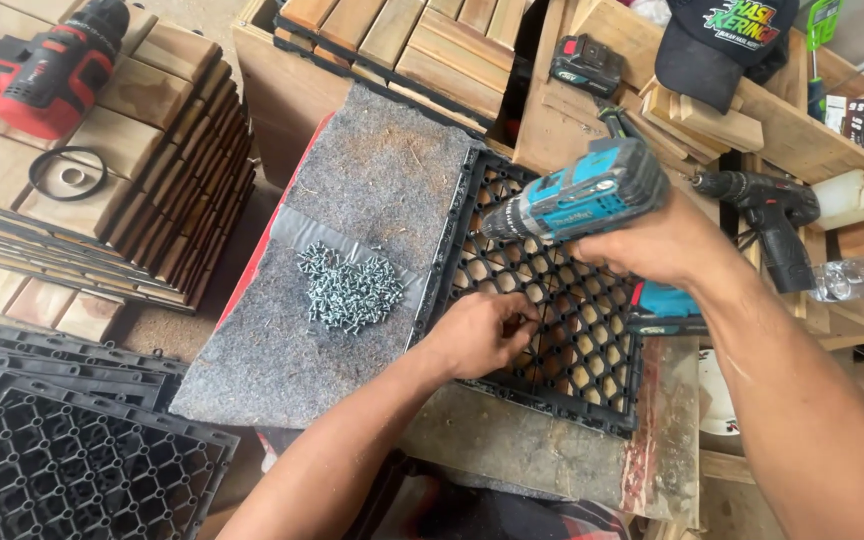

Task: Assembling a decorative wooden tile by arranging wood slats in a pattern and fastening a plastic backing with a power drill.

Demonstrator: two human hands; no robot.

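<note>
My right hand (667,245) grips a teal and black cordless drill (577,195), its nose pointing left and down over a black plastic grid tile (577,345) lying on the bench. My left hand (477,335) rests on the tile's left part, fingers pinched together at a grid cell; something small like a screw may be in them, but it is hidden. A pile of small silver screws (350,288) lies on a grey felt mat (372,180) just left of the tile.
Stacks of wooden deck tiles (132,130) stand at left with a red drill (42,75) and a black ring on top. More black grid tiles (62,460) lie lower left. A black drill (767,215), cap, bottles and wood offcuts crowd the right shelf.
</note>
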